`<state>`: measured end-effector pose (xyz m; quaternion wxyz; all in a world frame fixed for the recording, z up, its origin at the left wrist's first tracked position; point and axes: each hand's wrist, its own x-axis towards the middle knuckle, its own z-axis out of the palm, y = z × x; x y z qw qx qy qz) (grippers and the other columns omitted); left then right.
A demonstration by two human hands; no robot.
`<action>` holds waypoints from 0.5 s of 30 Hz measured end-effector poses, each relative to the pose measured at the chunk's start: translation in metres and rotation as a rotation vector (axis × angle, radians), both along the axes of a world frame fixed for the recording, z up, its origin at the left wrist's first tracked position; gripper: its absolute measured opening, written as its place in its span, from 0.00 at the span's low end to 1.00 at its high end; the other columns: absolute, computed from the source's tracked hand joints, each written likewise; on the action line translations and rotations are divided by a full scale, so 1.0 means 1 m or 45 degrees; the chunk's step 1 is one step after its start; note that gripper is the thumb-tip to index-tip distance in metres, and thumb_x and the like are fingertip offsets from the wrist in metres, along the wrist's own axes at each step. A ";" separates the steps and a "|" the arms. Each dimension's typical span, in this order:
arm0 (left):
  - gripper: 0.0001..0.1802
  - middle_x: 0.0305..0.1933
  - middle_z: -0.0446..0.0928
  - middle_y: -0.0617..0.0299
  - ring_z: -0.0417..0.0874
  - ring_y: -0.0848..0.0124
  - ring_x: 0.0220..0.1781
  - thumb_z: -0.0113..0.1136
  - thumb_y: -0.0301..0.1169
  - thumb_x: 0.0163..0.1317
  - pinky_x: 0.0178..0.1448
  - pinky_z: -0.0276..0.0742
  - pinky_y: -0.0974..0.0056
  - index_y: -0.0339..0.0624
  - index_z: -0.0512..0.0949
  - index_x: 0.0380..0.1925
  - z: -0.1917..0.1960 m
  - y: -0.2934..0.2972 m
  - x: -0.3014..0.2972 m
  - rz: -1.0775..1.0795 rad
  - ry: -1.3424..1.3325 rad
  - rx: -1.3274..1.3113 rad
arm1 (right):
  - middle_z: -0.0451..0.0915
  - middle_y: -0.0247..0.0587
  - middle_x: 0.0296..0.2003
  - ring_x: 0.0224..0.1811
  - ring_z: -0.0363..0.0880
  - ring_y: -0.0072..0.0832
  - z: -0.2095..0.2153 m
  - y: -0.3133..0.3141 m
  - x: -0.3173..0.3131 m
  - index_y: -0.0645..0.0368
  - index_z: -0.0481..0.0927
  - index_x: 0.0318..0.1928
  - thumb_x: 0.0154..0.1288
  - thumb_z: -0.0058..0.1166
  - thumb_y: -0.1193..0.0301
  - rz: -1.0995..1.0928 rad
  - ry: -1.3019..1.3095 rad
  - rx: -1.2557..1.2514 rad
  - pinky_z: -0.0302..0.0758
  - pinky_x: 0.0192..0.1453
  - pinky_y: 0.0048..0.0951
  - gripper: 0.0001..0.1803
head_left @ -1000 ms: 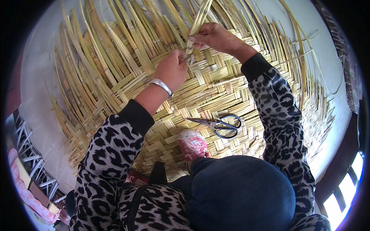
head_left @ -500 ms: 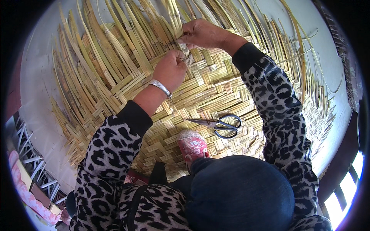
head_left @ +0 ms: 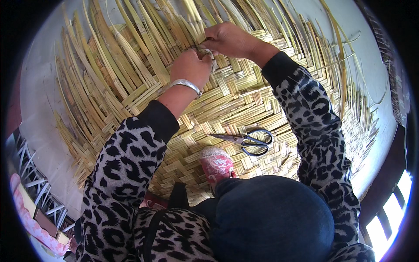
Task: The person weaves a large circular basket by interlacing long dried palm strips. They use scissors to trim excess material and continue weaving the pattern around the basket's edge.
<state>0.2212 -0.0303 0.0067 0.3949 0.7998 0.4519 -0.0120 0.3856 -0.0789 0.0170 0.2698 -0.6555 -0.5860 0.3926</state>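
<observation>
A partly woven mat (head_left: 244,96) of flat, pale yellow-green split stalks spreads under me, with long loose strips (head_left: 131,48) fanning out at its far side. My left hand (head_left: 190,70), a silver bangle on its wrist, is closed at the edge of the weave with its fingers curled on a strip. Right beside it, my right hand (head_left: 227,40) pinches a pale strip (head_left: 194,19) that runs up and away. The two hands almost meet, and their fingertips hide where the strips cross. Black-handled scissors (head_left: 248,140) lie on the mat, blades pointing left.
My foot in a red patterned shoe (head_left: 216,163) rests on the mat just below the scissors. Long thin strips (head_left: 338,48) curve up at the right edge. A metal-framed rack (head_left: 41,187) stands at the lower left, over the pale floor (head_left: 37,118).
My left hand has moved slightly up and closer to the right hand's fingertips. My right hand has barely moved, and the scissors lie where they were.
</observation>
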 end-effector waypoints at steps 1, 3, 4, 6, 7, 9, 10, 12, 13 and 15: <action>0.18 0.21 0.80 0.56 0.82 0.68 0.17 0.62 0.40 0.63 0.27 0.77 0.64 0.31 0.79 0.34 0.000 0.000 0.000 0.020 -0.044 -0.044 | 0.81 0.44 0.24 0.26 0.82 0.27 0.001 0.002 0.000 0.67 0.80 0.35 0.68 0.57 0.68 0.023 -0.041 -0.011 0.78 0.32 0.30 0.11; 0.17 0.20 0.80 0.57 0.82 0.68 0.16 0.63 0.39 0.63 0.27 0.77 0.65 0.32 0.79 0.34 0.002 0.002 -0.001 0.058 -0.131 -0.133 | 0.81 0.45 0.24 0.26 0.82 0.28 0.002 0.006 0.001 0.67 0.79 0.33 0.68 0.56 0.68 0.067 -0.022 -0.057 0.78 0.32 0.30 0.12; 0.17 0.24 0.81 0.55 0.83 0.66 0.22 0.63 0.39 0.62 0.31 0.79 0.63 0.33 0.80 0.34 0.005 0.004 -0.002 0.155 -0.095 -0.293 | 0.81 0.45 0.24 0.25 0.83 0.28 0.002 0.007 0.001 0.67 0.78 0.32 0.68 0.56 0.68 0.087 -0.013 -0.080 0.78 0.32 0.30 0.13; 0.16 0.32 0.84 0.51 0.86 0.61 0.33 0.64 0.39 0.60 0.39 0.81 0.58 0.34 0.81 0.33 0.013 0.009 -0.007 0.328 -0.070 -0.599 | 0.81 0.46 0.23 0.25 0.83 0.29 0.001 0.006 0.002 0.67 0.78 0.32 0.68 0.56 0.67 0.071 0.003 -0.108 0.78 0.32 0.31 0.13; 0.16 0.31 0.83 0.53 0.86 0.65 0.32 0.65 0.38 0.59 0.37 0.81 0.61 0.34 0.80 0.34 0.017 0.011 -0.008 0.302 -0.148 -0.492 | 0.81 0.46 0.23 0.25 0.83 0.29 0.001 0.006 0.001 0.67 0.78 0.31 0.68 0.56 0.67 0.063 0.012 -0.123 0.78 0.32 0.31 0.14; 0.16 0.29 0.83 0.57 0.84 0.72 0.30 0.69 0.37 0.57 0.34 0.80 0.66 0.34 0.80 0.35 0.027 0.022 -0.011 0.222 -0.332 -0.260 | 0.81 0.46 0.23 0.25 0.84 0.29 0.001 0.005 0.001 0.66 0.79 0.32 0.68 0.57 0.66 0.095 -0.007 -0.106 0.78 0.32 0.31 0.14; 0.18 0.29 0.83 0.57 0.83 0.75 0.27 0.69 0.38 0.58 0.32 0.79 0.68 0.33 0.79 0.36 0.032 0.031 -0.010 0.127 -0.389 -0.121 | 0.81 0.46 0.23 0.25 0.84 0.30 0.002 0.006 0.000 0.66 0.79 0.33 0.68 0.57 0.66 0.112 -0.016 -0.097 0.78 0.32 0.32 0.14; 0.16 0.34 0.82 0.62 0.84 0.76 0.33 0.66 0.37 0.62 0.34 0.79 0.71 0.37 0.79 0.41 0.041 0.049 -0.007 -0.008 -0.453 -0.230 | 0.81 0.46 0.23 0.25 0.84 0.30 0.003 0.007 -0.002 0.66 0.79 0.34 0.67 0.59 0.64 0.142 -0.094 -0.070 0.78 0.32 0.31 0.14; 0.15 0.37 0.82 0.65 0.84 0.76 0.36 0.65 0.37 0.64 0.35 0.80 0.72 0.39 0.78 0.43 0.045 0.059 -0.005 -0.064 -0.430 -0.284 | 0.81 0.45 0.23 0.25 0.84 0.31 0.005 0.007 -0.003 0.66 0.79 0.35 0.67 0.59 0.64 0.157 -0.134 -0.053 0.78 0.33 0.31 0.15; 0.14 0.33 0.82 0.64 0.83 0.76 0.32 0.64 0.38 0.64 0.36 0.79 0.72 0.38 0.79 0.40 0.047 0.069 0.002 -0.113 -0.438 -0.312 | 0.81 0.43 0.24 0.26 0.83 0.28 0.008 0.007 -0.002 0.64 0.80 0.36 0.67 0.60 0.62 0.128 -0.151 -0.149 0.79 0.34 0.30 0.15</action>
